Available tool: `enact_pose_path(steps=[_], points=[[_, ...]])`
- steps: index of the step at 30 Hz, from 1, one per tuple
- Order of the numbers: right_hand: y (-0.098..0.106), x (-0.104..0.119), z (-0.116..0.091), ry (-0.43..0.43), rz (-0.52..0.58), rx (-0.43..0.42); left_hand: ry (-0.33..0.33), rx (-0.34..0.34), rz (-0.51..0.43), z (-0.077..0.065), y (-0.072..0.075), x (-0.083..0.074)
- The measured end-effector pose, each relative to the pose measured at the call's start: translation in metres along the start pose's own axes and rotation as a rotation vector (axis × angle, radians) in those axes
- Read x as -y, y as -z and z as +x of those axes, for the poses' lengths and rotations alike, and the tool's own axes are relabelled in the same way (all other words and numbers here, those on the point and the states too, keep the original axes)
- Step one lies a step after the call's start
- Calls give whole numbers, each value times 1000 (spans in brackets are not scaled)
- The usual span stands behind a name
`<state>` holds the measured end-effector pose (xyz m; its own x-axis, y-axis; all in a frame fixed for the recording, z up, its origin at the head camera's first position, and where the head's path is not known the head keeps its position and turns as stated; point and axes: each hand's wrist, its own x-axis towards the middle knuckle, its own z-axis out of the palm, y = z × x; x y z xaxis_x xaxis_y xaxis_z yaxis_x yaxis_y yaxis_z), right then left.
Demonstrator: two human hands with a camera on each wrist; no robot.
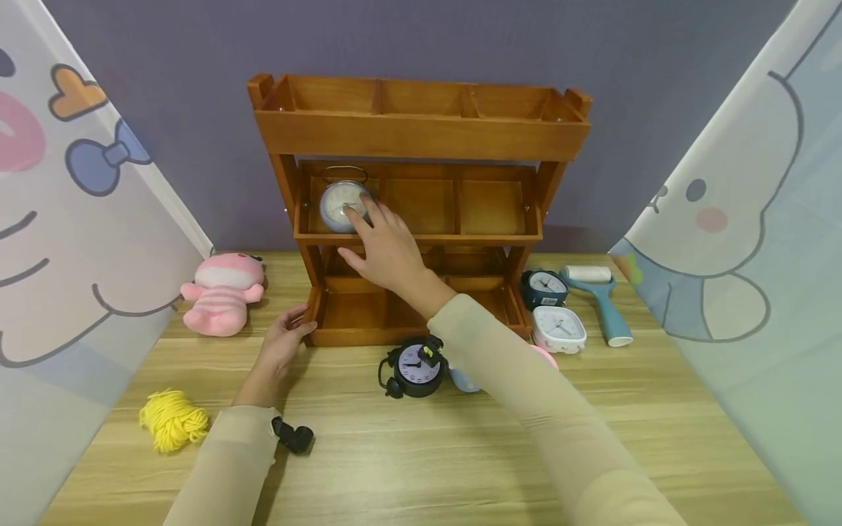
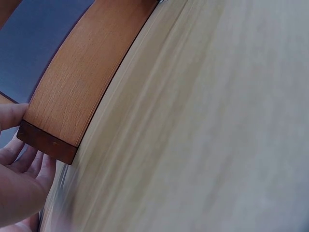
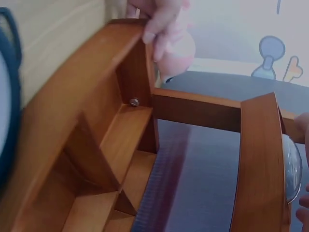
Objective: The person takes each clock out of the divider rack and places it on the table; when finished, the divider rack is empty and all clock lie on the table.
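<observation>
A round alarm clock [image 1: 343, 206] with a pale blue-purple rim and a wire handle stands in the left compartment of the middle tier of a wooden rack [image 1: 421, 135]. Across its face reaches my right hand [image 1: 388, 252], fingers spread and fairly straight, fingertips touching the front. In the right wrist view, only part of the clock [image 3: 292, 169] shows behind the tier's front board. My left hand [image 1: 284, 340] holds the front left corner of the bottom tier. Its thumb lies on one side of the corner [image 2: 48, 140] and its fingers on the other.
On the table before the rack lie a black twin-bell clock [image 1: 419, 365] and a blue object [image 1: 464, 380], partly under my right sleeve. To the right are a dark clock [image 1: 546, 286], a white clock [image 1: 559, 329] and a lint roller [image 1: 605, 303]. Leftward: a pink plush toy [image 1: 222, 296], yellow yarn [image 1: 172, 420].
</observation>
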<state>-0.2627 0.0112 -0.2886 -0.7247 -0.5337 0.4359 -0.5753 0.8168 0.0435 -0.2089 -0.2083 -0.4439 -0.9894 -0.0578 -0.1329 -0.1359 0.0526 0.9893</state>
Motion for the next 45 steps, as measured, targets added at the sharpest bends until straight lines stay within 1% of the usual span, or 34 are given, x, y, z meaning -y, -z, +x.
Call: enact_pose_path(steps=[4,9,13,15,22,29,35,37,41,45], points=[[0,1,17,-49,63,4,9,-3,-2,-1,-1,-2],[-4,2,33,-131,123,41,15,1,0,0,-2,-1],[-8,3,42,-164,140,20,19,-4,0,2,-1,2],[-9,4,45,-181,139,14,19,-4,-1,3,1,3],[-4,8,53,-261,149,60,11,-4,11,1,2,1],[-2,10,57,-311,160,62,6,0,14,1,2,1],[2,16,61,-363,178,80,3,0,11,-1,1,1],[0,16,60,-364,182,67,3,0,10,-2,0,0],[-7,13,57,-344,197,7,14,-1,10,-3,-1,0],[-11,10,56,-320,212,-51,9,3,16,-2,-1,0]])
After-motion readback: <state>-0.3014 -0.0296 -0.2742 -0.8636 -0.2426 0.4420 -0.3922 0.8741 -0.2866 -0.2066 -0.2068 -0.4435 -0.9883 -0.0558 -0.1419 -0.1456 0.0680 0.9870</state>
